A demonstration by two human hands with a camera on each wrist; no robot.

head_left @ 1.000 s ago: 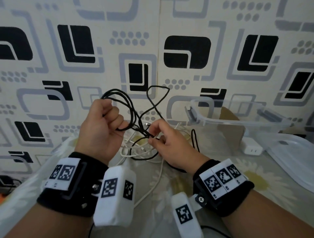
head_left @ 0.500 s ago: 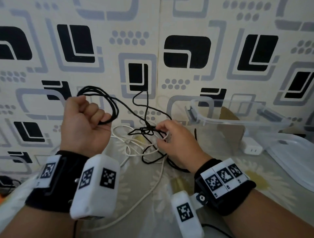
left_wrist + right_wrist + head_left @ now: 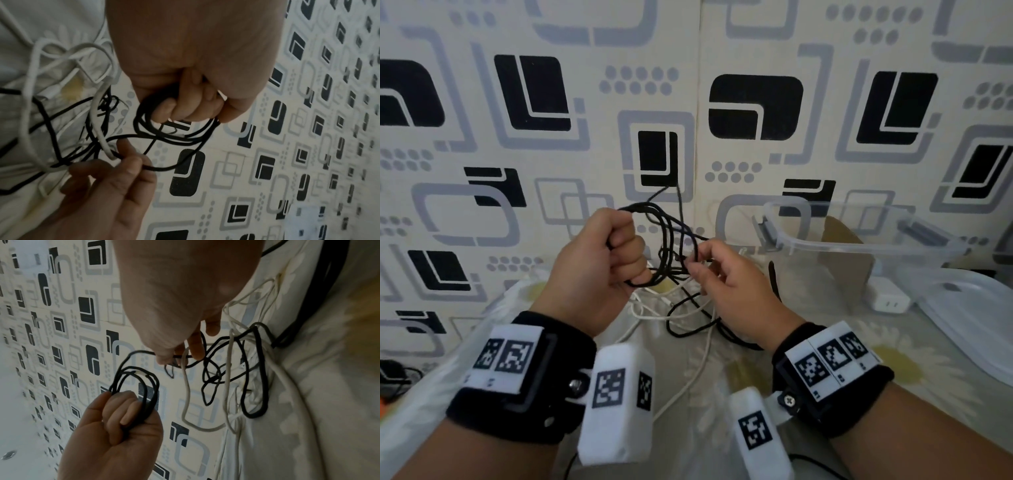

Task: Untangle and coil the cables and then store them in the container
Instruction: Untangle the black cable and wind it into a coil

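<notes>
Left hand [image 3: 599,260] swung back rightward; both grips — right hand [image 3: 732,291] too — clutch black cable [image 3: 671,240].

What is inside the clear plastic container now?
Through the clear container a brown cardboard piece shows, though whether inside or behind is unclear. No cable appears inside. Its floor is partly hidden by the glare.
</notes>
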